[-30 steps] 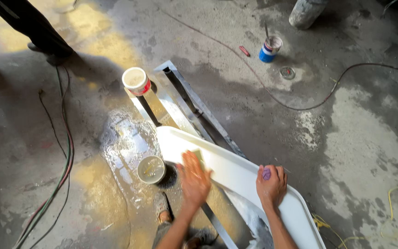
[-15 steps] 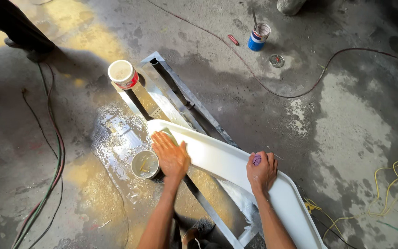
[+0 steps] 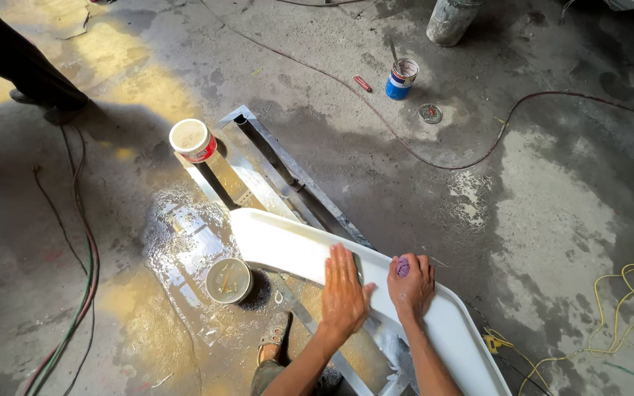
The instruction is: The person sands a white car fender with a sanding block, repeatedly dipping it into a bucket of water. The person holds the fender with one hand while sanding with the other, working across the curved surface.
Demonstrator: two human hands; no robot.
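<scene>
The right hand pinched a small purple pad; the left hand lay flat, holding nothing, on the white panel at lower centre. Propped on a metal frame over wet floor, it could probably slip sideways under uneven pressure.

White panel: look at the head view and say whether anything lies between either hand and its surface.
Nothing lies under the left hand; its palm rests flat on the white panel. The right hand also rests on the panel, but a small purple object shows between its fingers; whether it reaches under the palm cannot be seen.
</scene>
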